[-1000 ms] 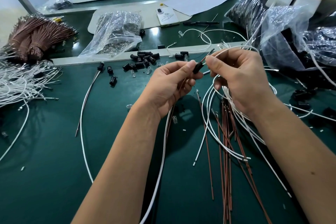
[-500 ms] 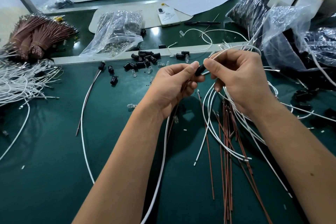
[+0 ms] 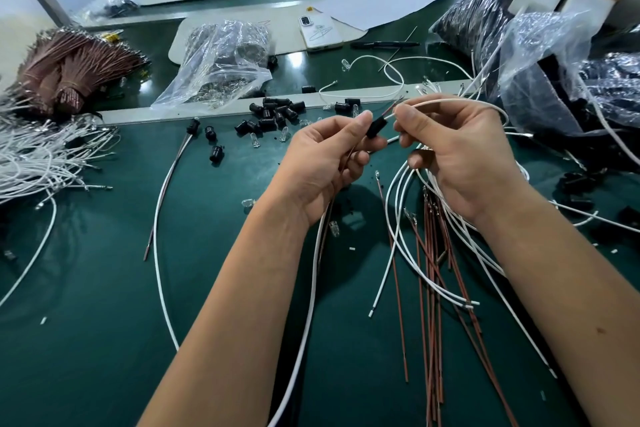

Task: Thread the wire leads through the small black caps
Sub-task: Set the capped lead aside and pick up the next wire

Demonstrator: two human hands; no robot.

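My left hand (image 3: pixel 325 159) pinches a small black cap (image 3: pixel 376 126) between thumb and forefinger, above the green table. A white wire (image 3: pixel 311 288) and a brown wire hang from that hand toward me. My right hand (image 3: pixel 460 156) pinches the wire leads (image 3: pixel 393 113) just past the cap's far end; a white wire (image 3: pixel 460 101) loops over that hand. A heap of loose black caps (image 3: pixel 273 114) lies beyond my left hand. One capped wire pair (image 3: pixel 162 194) lies at the left.
Loose brown wires (image 3: pixel 433 288) and white wires (image 3: pixel 398 243) lie under my right arm. White wire bundle (image 3: pixel 38 156) and brown bundles (image 3: pixel 69 69) sit at the left. Plastic bags (image 3: pixel 225 62) and dark bags (image 3: pixel 540 55) stand behind. A phone (image 3: pixel 318 33) lies at the back.
The cap has slid along the leads, so more of the wire ends stick out beyond it. Both hands stay close together at the same spot.
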